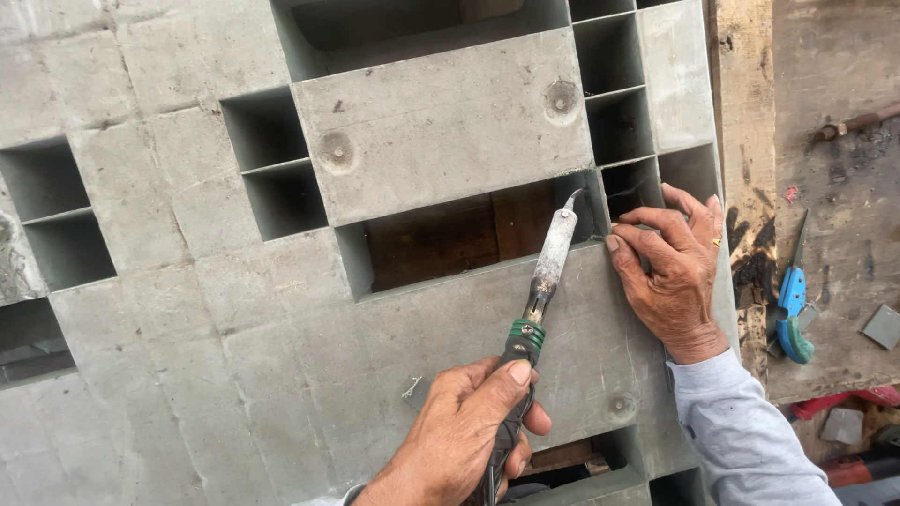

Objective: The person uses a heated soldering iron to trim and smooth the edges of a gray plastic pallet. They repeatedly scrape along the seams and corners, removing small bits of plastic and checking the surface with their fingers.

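A large grey plastic pallet with square openings (187,309) is filling most of the frame, lying flat over a worn wooden counter (834,234) that is showing along the right edge. At the lower centre, the left hand (464,436) is closing in a full fist around the dark handle of a long, grimy metal hand tool with a green-wrapped collar and a hooked tip (548,272) — the thumb is lying along the top of the grip. The tool is slanting up toward the centre of the frame, its curved tip sitting at the upper right corner of a wide rectangular opening in the pallet. At the right centre, the right hand (670,276) is holding nothing; its fingers are bent and pressing on the pallet's rim just beside that tip, a grey sleeve trailing to the lower right. Farther right on the counter, a blue-and-green handled tool (792,309) is lying well apart from both hands.
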